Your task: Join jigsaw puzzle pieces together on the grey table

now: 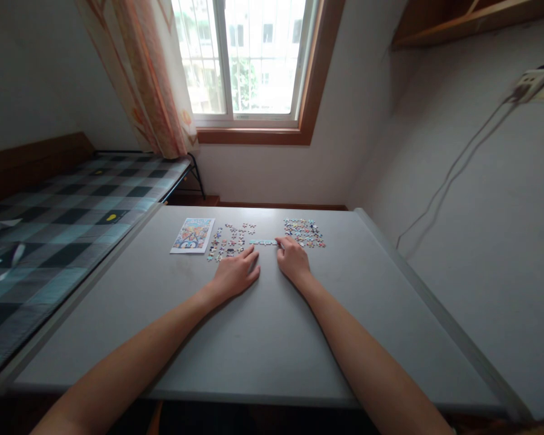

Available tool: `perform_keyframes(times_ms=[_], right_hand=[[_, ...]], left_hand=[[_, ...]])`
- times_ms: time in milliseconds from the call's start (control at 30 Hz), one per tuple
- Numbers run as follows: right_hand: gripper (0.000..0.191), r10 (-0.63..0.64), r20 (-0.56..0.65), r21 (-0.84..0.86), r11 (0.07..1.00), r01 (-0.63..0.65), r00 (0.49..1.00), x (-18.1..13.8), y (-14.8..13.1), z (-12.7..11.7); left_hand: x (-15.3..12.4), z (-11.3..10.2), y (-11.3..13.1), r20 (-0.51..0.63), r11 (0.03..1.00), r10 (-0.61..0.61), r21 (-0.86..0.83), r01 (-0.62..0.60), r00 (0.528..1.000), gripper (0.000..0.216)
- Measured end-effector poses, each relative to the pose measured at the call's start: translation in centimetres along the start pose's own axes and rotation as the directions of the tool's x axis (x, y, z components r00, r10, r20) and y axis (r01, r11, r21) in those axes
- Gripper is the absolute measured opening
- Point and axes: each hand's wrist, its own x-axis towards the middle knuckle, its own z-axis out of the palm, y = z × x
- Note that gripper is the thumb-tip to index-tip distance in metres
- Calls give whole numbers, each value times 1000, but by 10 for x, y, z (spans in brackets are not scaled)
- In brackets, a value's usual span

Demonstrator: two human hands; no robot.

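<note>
A short row of joined jigsaw pieces (263, 242) lies on the grey table between two groups of loose pieces. My right hand (292, 258) is at the row's right end, its fingers closed in a pinch on what looks like a jigsaw piece. My left hand (237, 271) rests on the table just below the row's left end, fingers spread and nothing in them. Beside it lie the loose left jigsaw pieces (226, 241), some partly behind the hand. The right jigsaw pieces (304, 232) sit close together past my right hand. Left of them all lies a colourful picture sheet (193, 236).
The grey table (254, 350) reaches toward the wall below a window (254, 60). A bed with a checked cover (81, 205) runs along its left side. On the right, a cable (448, 172) hangs from a wall socket, near the table's right edge.
</note>
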Motion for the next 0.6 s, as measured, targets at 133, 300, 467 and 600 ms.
perform_keyframes(times_ms=[133, 300, 467, 600], right_hand=[[37, -4, -41, 57, 998, 6, 999, 0, -1, -1], [25, -19, -23, 81, 996, 21, 1000, 0, -2, -3], [23, -75, 89, 28, 997, 73, 993, -1, -4, -4], [23, -106, 133, 11, 994, 105, 986, -1, -4, -6]], left_hand=[[0, -1, 1, 12, 1000, -4, 6, 4, 1000, 43], [-1, 0, 0, 15, 1000, -1, 13, 1, 1000, 43], [-1, 0, -1, 8, 1000, 9, 15, -9, 1000, 43], [-1, 0, 0, 12, 1000, -3, 1, 3, 1000, 43]])
